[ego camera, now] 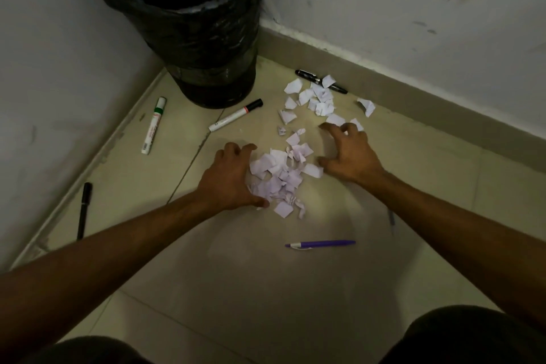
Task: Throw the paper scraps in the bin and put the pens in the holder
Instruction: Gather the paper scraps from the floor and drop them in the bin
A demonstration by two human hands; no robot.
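We see 2 hands, left [229, 179] and right [350, 154], fingers spread, flanking the scraps [283, 177] on the floor [266, 289] near the bin [189, 23].

Two white walls meet in a corner at the top of the frame: the left wall [59, 53] is plain, the right wall [413, 9] is scuffed with dark streaks. A grey skirting board [413, 97] runs along their base. The floor [251, 289] is pale beige tile with thin joints, dimly lit and shadowed at bottom.
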